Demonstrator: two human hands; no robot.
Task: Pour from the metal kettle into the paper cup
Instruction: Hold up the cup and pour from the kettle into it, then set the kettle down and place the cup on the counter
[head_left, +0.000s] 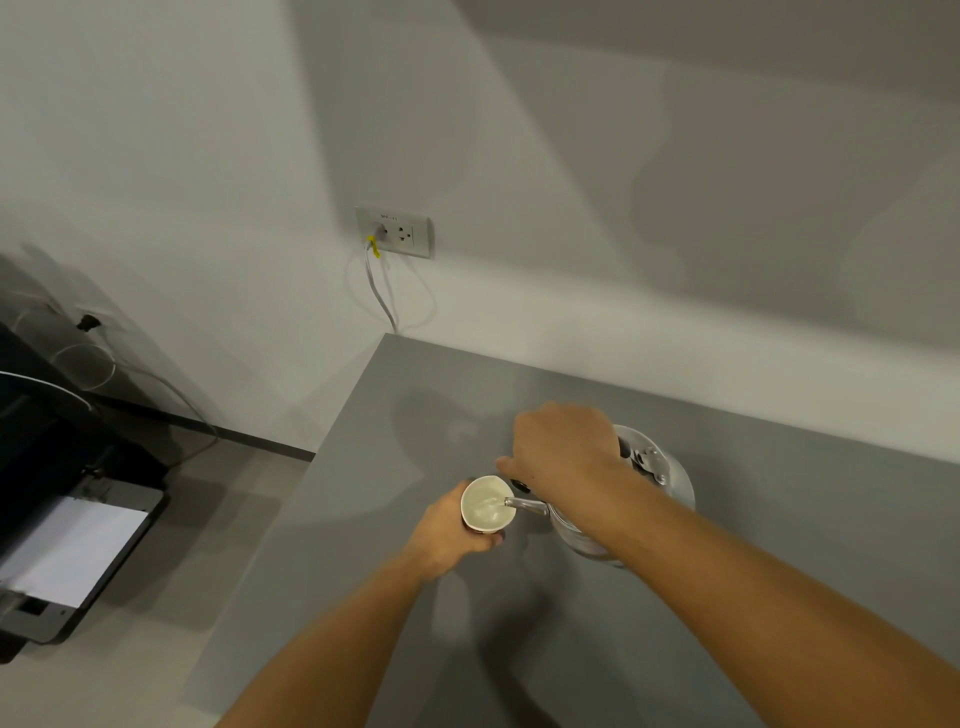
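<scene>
A white paper cup (487, 503) is held above the grey table (779, 545), wrapped from the left and below by my left hand (451, 532). The metal kettle (660, 483) is tilted to the left, its thin spout (525, 504) reaching over the cup's right rim. A thin stream runs from the spout into the cup, which holds pale liquid. My right hand (563, 449) grips the kettle's dark handle from above, and my forearm hides much of the kettle's body.
The table's left edge (332, 441) drops to the floor. A printer (67, 551) with white paper stands on the floor at left. A wall socket (395, 232) with a plugged cable is behind the table.
</scene>
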